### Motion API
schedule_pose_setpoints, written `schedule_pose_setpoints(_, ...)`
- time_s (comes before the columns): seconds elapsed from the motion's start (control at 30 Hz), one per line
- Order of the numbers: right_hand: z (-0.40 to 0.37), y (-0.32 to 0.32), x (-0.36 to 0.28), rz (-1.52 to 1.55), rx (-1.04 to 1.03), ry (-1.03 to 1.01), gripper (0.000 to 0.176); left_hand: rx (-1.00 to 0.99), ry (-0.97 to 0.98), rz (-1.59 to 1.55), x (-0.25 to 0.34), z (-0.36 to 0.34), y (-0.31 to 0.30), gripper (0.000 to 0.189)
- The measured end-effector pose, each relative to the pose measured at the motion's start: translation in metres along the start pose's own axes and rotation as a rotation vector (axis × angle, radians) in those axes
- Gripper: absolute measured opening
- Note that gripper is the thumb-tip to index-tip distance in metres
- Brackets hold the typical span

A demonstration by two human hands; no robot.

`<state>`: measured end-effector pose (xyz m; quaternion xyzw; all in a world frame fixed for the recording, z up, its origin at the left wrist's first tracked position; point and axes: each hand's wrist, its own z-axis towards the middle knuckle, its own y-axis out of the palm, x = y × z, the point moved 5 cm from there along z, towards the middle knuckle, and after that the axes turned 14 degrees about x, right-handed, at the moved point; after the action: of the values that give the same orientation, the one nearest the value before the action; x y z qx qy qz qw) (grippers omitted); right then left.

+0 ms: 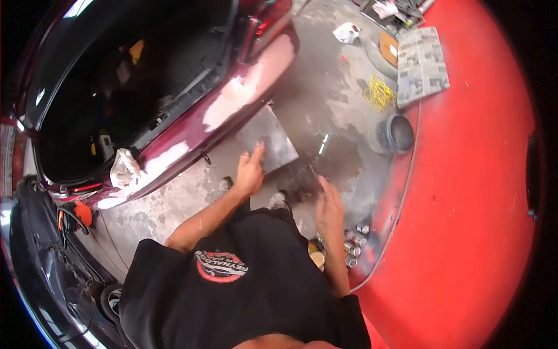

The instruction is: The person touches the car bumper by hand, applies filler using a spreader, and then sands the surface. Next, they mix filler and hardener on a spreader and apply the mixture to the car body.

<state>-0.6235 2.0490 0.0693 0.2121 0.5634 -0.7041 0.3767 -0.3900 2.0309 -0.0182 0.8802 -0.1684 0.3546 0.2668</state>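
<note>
My left hand [250, 172] is at the near edge of a flat grey metal-looking sheet [273, 142], gripping it with the thumb lying on top. A smeared paler area shows on the sheet. To the right, my right hand [329, 203] is raised and partly blurred, its fingers closed around something thin and dark that I cannot make out. Beyond the sheet runs the dark red bumper [192, 136] of a car with its trunk open. Pale filler-like patches [238, 93] cover parts of that bumper.
A crumpled white cloth [125, 168] rests on the bumper's left part. On the floor at right are a grey bucket [396, 134], a yellow cord [379, 93] and several cans [353, 247]. Newspaper [423, 65] hangs by a red surface [471, 174]. Another dark car part [52, 250] stands at left.
</note>
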Motion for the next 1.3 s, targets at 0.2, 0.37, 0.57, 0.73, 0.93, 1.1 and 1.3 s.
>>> schedule_pose_setpoints(0.2, 0.014, 0.009, -0.043, -0.006, 0.068, -0.371, 0.065, -0.193, 0.360, 0.247, 0.013, -0.062, 0.065, 0.051)
schedule_pose_setpoints(0.37, 0.006, 0.013, -0.038, -0.051, 0.186, -0.365, 0.060, -0.200, 0.483, 0.292, 0.005, -0.076, 0.070, 0.053)
schedule_pose_setpoints(0.57, 0.003, 0.008, -0.043, -0.035, 0.309, -0.344, 0.048, -0.230, 0.483, 0.089, -0.016, -0.095, 0.071, 0.044)
schedule_pose_setpoints(0.73, 0.006, 0.016, -0.050, 0.014, 0.309, -0.304, 0.042, -0.257, 0.528, 0.258, 0.006, -0.093, 0.060, 0.042)
schedule_pose_setpoints(0.93, 0.015, 0.022, -0.050, 0.070, 0.347, -0.238, 0.041, -0.291, 0.579, 0.269, 0.004, -0.080, 0.052, 0.038)
schedule_pose_setpoints(1.1, 0.022, 0.020, -0.056, 0.014, 0.389, -0.285, 0.041, -0.289, 0.583, 0.217, 0.005, -0.085, 0.048, 0.041)
schedule_pose_setpoints(1.3, 0.038, 0.004, -0.048, 0.005, 0.354, -0.287, 0.040, -0.297, 0.534, 0.338, -0.006, -0.078, 0.033, 0.045)
